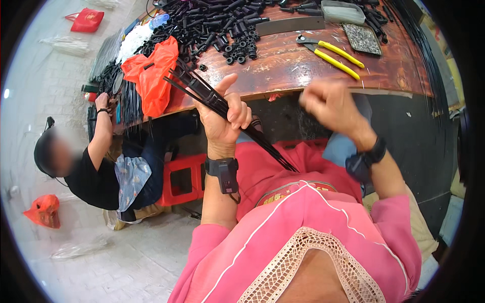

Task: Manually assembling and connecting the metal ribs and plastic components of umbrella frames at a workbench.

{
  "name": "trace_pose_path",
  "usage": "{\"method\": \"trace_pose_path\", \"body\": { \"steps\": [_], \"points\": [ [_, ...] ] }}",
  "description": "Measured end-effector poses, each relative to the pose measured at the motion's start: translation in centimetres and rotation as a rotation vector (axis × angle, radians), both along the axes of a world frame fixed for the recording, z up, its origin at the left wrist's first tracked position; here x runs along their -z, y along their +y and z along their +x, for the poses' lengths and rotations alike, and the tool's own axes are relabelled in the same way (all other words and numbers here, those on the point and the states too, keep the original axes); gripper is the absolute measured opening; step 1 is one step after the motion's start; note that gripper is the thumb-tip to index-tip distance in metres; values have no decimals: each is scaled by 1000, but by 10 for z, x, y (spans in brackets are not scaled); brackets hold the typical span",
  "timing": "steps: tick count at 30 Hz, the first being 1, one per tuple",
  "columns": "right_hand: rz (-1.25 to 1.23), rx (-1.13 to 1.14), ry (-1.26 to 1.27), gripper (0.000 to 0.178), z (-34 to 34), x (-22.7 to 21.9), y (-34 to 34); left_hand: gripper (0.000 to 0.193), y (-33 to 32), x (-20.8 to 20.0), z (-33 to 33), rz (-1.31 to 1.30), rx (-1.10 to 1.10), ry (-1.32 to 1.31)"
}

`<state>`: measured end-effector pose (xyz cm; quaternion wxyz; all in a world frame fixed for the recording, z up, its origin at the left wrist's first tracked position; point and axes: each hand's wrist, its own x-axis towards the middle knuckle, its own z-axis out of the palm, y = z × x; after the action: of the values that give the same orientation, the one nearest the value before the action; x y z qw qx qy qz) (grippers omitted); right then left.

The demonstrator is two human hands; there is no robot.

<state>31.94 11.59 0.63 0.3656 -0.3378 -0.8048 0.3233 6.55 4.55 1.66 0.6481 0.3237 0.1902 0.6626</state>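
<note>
Glossy reddish-brown wooden tabletop [288, 58], light glinting near front edge. Red plastic stool [182, 162] below. Pale brick-patterned floor [136, 267] left; dark grey floor [399, 131] right.

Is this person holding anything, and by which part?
The left hand grips a bundle of thin black strips partway along, both ends sticking out. The right hand is blurred, so whether it holds anything cannot be told.

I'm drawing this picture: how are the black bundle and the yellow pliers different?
The black bundle is held in the left hand; the yellow pliers lie on the table. The black bundle is many thin rods; the yellow pliers are one tool with two spread handles. The black bundle looks dark all along; the yellow pliers have bright handles. Both are longer than wide.
</note>
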Motion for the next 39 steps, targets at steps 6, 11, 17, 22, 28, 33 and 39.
{"method": "trace_pose_path", "body": {
  "steps": [6,11,17,22,28,33,39],
  "points": [
    [-557,-823,-178,27,-2,72,-75,97,13,-44,-1,-228,-404,220],
    [-586,-886,-542,41,4,115,-93,92,-16,-129,-63,154,-160,180],
    [-584,-743,-721,43,11,137,-94,59,-81,-190,-129,265,-300,225],
    [-319,-512,-466,50,1,108,-88,42,-90,-154,-150,229,-378,-140],
    [-807,-713,285,86,-54,-3,-87,39,-66,-63,-40,-72,-331,-662],
    [-334,-529,498,36,-42,-18,-68,54,-42,4,38,-361,-312,-365],
    [-652,-185,185,26,18,-59,-25,40,-78,17,28,-466,234,790]
  ]
}}
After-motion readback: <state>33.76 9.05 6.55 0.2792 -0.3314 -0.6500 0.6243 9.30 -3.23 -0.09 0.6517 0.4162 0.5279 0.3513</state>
